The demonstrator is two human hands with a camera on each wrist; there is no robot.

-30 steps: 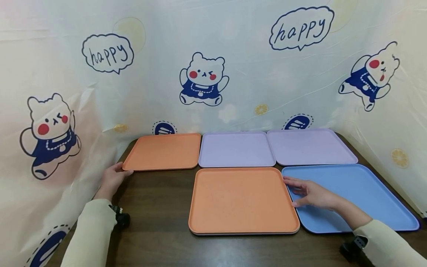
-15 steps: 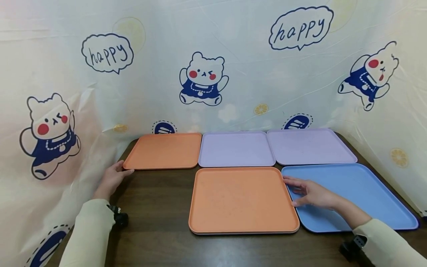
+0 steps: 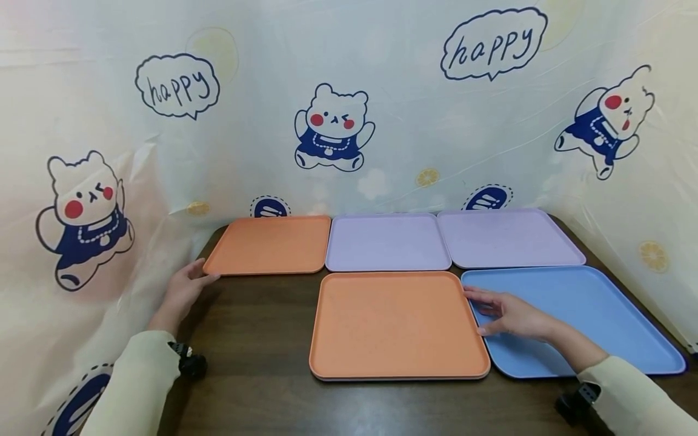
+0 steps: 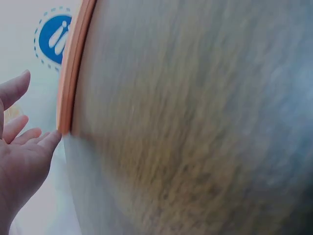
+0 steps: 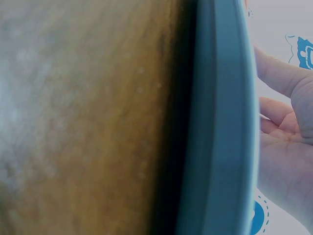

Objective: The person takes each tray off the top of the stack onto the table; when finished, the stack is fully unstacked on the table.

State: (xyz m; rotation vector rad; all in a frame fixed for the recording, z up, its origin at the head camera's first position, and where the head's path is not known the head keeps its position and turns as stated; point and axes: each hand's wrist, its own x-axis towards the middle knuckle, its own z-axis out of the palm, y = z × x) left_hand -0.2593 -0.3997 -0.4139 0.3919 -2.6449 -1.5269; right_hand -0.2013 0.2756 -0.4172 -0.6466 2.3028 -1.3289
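My left hand (image 3: 179,293) touches the near left corner of the far-left orange tray (image 3: 272,242). In the left wrist view that hand's fingers are loosely extended, one against the end of the tray's orange rim (image 4: 73,73). My right hand (image 3: 509,315) reaches over the blue tray (image 3: 578,309), its fingertips and thumb touching the right edge of the nearer orange tray (image 3: 400,327). A thin pale edge shows under this orange tray, so it seems to lie on another. The blue tray's rim (image 5: 230,117) partly hides the right hand in the right wrist view.
Two purple trays (image 3: 388,242) lie side by side in the back row, right of the far orange one. Dark wooden table (image 3: 245,351) shows at the front left. A printed sheet (image 3: 382,60) with cartoon bears hangs behind and along both sides.
The far-left orange tray has shifted slightly right and back, towards the purple tray, with my left hand at its corner. My left forearm has swung a little left. My right hand stays put.
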